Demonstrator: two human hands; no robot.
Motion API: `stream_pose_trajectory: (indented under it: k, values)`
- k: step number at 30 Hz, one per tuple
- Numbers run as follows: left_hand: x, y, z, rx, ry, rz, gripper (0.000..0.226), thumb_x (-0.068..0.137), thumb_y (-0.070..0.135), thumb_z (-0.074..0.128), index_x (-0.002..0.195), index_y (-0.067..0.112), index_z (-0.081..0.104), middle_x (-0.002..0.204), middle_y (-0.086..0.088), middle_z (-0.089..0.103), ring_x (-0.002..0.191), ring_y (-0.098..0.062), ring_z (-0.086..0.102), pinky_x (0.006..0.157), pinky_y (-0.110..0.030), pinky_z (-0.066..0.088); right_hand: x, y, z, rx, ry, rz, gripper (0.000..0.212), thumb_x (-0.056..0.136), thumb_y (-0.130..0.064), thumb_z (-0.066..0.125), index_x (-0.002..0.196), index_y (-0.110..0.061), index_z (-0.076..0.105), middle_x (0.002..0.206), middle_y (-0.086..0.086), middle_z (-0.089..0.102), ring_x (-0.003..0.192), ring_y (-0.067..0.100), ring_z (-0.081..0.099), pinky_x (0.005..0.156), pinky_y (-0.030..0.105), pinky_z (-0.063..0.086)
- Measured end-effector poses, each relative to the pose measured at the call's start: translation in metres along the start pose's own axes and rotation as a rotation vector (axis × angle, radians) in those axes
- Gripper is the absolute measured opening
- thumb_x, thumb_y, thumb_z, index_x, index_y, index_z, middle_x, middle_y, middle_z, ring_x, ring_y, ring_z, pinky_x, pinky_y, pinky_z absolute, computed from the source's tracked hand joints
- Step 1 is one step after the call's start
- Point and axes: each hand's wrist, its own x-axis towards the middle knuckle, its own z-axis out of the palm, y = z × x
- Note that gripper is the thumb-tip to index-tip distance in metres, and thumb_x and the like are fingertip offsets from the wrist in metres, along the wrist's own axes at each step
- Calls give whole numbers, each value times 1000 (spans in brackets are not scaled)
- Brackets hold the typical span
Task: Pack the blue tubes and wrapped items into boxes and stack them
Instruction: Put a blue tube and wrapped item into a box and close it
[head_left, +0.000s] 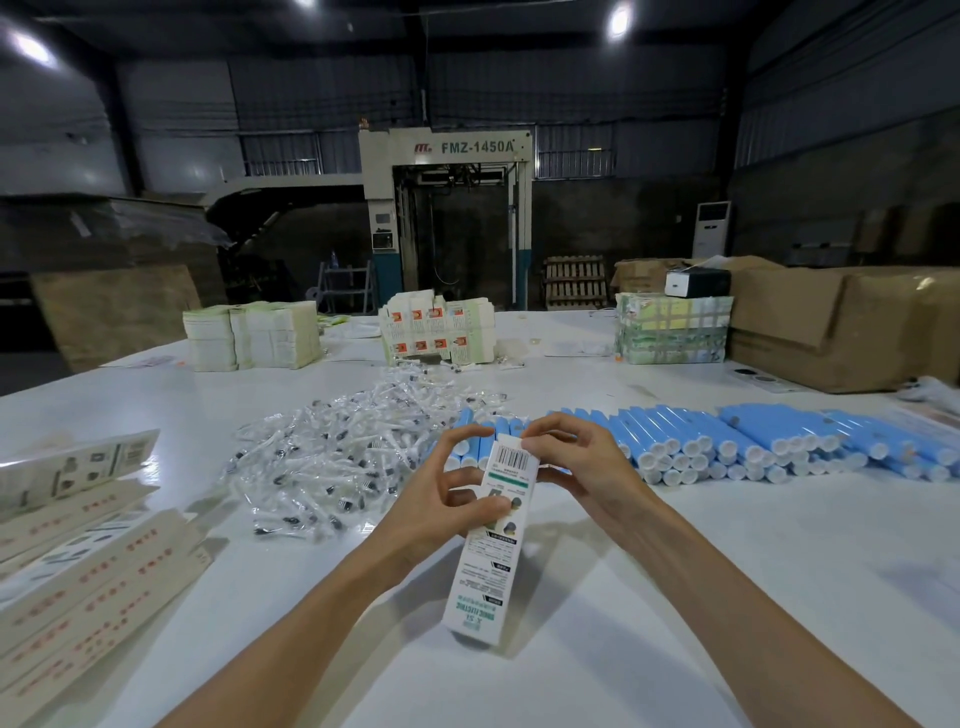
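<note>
— Why held so?
— Clasped the box (483, 582) mid-length in curled fingers of the left hand (436, 504) for steadying; pinched its flap (511, 445) with the right hand (587, 467), probably closing.
— Beyond?
— Found tubes (753, 441) just behind the box, wrapped items (332, 457) behind-left. Couldn't see inside; contents unknowable.

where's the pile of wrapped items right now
In the head view, the pile of wrapped items lies left of centre on the white table, between the stacked boxes and the blue tubes, beyond the left hand.
</note>
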Motion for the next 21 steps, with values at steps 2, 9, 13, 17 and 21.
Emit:
stream_pose_trajectory:
  k: [2, 9, 13, 17, 21]
  values:
    - [0, -1, -1, 6, -6, -1, 84, 83, 33, 94, 149, 50, 44, 119, -12, 80, 103, -36, 79, 81, -44, 66, 0, 0, 0, -5, -10, 6, 2, 94, -6, 73, 93, -4, 72, 99, 20, 76, 96, 27, 74, 79, 32, 59]
    - [1, -2, -3, 0, -39, 10, 82, 89, 26, 89, 154, 54, 46, 126, -12, 76, 108, -36, 78, 79, -43, 66, -1, 1, -1, 3, -58, -25, 11, 95, -11, 74, 99, -1, 76, 104, 23, 75, 102, 28, 74, 81, 29, 59]
    - [0, -3, -3, -4, -5, 4, 79, 87, 25, 90, 150, 52, 50, 125, -10, 76, 110, -35, 78, 80, -52, 67, -4, 5, 4, -39, -119, -35, 17, 96, -20, 75, 109, -10, 80, 111, 16, 77, 109, 29, 73, 92, 34, 59]
    - [1, -3, -4, -6, 31, 16, 73, 86, 25, 90, 146, 45, 53, 120, -9, 77, 108, -36, 78, 86, -62, 65, -5, 13, 16, -177, -8, -96, 17, 94, -21, 78, 111, -20, 80, 108, 3, 79, 106, 20, 74, 88, 28, 58]
    - [0, -3, -3, 11, 49, 25, 73, 84, 27, 91, 145, 41, 54, 119, -10, 77, 106, -37, 79, 86, -64, 64, -6, 15, 17, -153, 33, -121, 15, 93, -15, 78, 107, -18, 82, 107, 4, 80, 103, 21, 75, 86, 26, 59]
